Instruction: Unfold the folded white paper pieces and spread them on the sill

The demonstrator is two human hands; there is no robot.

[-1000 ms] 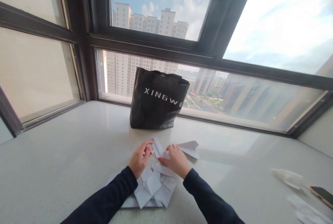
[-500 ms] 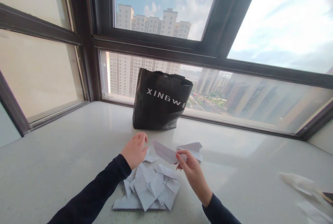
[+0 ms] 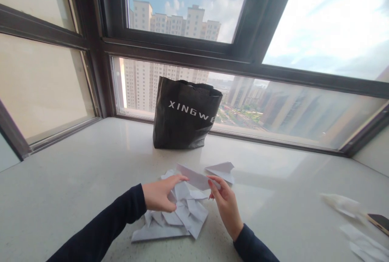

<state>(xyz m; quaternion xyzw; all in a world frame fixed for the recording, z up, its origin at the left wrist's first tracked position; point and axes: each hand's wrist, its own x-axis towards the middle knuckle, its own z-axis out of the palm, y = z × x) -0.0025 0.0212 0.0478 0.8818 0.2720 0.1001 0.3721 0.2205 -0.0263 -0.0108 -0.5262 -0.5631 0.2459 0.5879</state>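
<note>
Open sill point(image 3: 75, 181) left; black bag point(image 3: 185, 114) blocks behind, paper pile point(image 3: 179, 217) lies below hands.

Left grip point(image 3: 159, 195) loosely curled, palm down; right grip point(image 3: 226, 205) raised, pinched closed.

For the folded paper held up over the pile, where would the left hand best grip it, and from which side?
Its free left end, coming from the left. The folded paper is a long narrow strip; the right hand pinches its right end, and the left end juts over the pile beside the left hand.
</note>
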